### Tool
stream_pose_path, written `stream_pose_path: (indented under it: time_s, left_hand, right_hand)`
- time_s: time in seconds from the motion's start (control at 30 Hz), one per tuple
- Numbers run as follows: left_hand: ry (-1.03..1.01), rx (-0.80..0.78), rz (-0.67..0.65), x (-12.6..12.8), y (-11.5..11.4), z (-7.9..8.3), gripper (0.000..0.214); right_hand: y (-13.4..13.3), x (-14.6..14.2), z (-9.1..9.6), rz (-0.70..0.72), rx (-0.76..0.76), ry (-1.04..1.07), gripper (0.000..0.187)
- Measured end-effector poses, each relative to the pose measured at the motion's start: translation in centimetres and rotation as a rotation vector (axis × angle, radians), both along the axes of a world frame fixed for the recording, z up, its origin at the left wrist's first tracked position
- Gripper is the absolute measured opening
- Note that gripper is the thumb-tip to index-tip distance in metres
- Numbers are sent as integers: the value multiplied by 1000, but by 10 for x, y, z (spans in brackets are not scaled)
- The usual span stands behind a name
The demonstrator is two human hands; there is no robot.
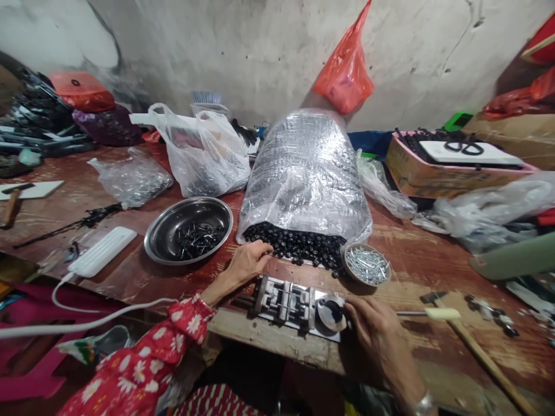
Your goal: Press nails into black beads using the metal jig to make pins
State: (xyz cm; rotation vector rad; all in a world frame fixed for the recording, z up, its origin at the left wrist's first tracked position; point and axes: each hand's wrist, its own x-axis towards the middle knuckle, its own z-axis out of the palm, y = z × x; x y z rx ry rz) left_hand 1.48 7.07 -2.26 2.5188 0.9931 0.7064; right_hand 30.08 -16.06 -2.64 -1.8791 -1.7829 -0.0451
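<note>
1. The left hand (247, 263) lies with fingers curled against black round beads (295, 242) at the open mouth of a clear plastic bag (306, 179). Whether anything is pinched cannot be told.
2. The right hand (373, 332) is bent over a round steel cup (330, 313) on a metal jig (281, 303) at the worktop (416, 248) edge. Whether it grips anything cannot be told.
3. A dish of silver screws (367, 264) stands between bag and jig. A cream-handled tool (442, 314) lies just right of the right hand, near a wooden-handled hammer (477, 341).
4. The bag appears largely full. A steel bowl (188, 230) holds a small heap of black-headed pieces (197, 241).
5. No brand or writing is legible.
</note>
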Motion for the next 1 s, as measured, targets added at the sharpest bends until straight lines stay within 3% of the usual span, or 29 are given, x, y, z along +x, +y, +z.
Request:
stream_pose_path:
  time_s: [0.17,0.3,0.43,0.53,0.73,0.87,1.0]
  left_hand:
    - [65,19,-12,15,9,-7,19]
    - [104,49,-7,25,11,-13,18]
    - [125,80,5,28,11,-17,17]
    - [115,90,36,25,11,-20,16]
    - [31,74,71,21,11,-26,15]
    - [-69,51,54,17,13,-23,9]
    - [-177,22,35,7,7,-16,8]
  right_hand:
    - [32,-17,15,29,-8,123,23]
    - [76,-36,23,86,-116,65,18]
    - [119,-50,20,101,-205,-15,16]
    - [137,-53,15,84,-218,-18,17]
    - [130,-45,13,82,-192,101,13]
    - [104,-39,19,86,-127,230,18]
    - [74,-40,24,136,-76,504,19]
